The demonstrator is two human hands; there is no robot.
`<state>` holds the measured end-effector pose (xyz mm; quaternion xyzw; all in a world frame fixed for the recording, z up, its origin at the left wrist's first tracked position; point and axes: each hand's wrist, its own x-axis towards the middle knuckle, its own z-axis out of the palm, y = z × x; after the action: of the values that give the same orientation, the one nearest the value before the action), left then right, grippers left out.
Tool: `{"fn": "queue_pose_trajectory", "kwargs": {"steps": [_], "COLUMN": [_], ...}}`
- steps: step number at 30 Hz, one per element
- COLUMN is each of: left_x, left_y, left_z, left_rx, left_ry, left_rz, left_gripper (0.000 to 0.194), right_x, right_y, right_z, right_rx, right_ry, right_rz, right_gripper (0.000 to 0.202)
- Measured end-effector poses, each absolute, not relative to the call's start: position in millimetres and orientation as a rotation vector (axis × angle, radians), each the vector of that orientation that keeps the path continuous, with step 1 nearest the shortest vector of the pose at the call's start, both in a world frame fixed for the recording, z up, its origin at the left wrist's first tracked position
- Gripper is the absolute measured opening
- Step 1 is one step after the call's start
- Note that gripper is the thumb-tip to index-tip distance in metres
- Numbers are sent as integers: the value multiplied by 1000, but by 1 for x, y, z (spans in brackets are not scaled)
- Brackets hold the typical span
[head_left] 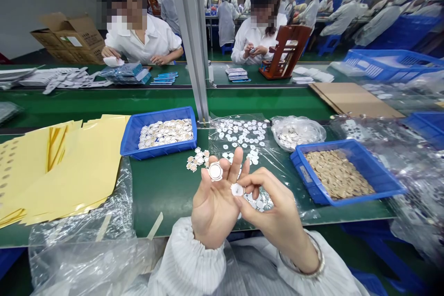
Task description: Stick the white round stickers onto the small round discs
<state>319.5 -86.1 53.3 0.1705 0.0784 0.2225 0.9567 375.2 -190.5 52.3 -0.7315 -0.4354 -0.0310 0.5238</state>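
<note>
My left hand (217, 203) is turned palm up over the near edge of the bench. Its thumb and index finger pinch a small round white piece with a ringed face and little side tabs (215, 172). Over the left fingers, my right hand (272, 199) pinches a small white disc (237, 189) between thumb and fingertips. Just beyond the hands lies a loose cluster of similar tabbed round pieces (197, 159). White discs (243, 130) are scattered on a clear plastic sheet behind and under the hands.
A blue tray (158, 151) of white round pieces stands back left, beside yellow sheets (86, 162). To the right are a blue tray (347, 201) of tan pieces and a clear bag (299, 133) of discs. Across the belt (277, 101), two people in white work.
</note>
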Motion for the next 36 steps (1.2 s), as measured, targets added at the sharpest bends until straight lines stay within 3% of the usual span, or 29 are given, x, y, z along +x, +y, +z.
{"fn": "queue_pose_trajectory", "kwargs": {"steps": [12,36], "left_x": [301,301], "left_y": [-78,-81], "left_z": [62,65], "left_rx": [1019,1173], "left_ry": [283,335], "left_rz": [334,376], "left_gripper": [11,11], "right_x": [386,386], "right_y": [-205,-206], "right_z": [63,64], "right_rx": [-1657,-1700], "right_ry": [-986,-1120], "right_rz": [-203,-470], "right_gripper": [19,26]}}
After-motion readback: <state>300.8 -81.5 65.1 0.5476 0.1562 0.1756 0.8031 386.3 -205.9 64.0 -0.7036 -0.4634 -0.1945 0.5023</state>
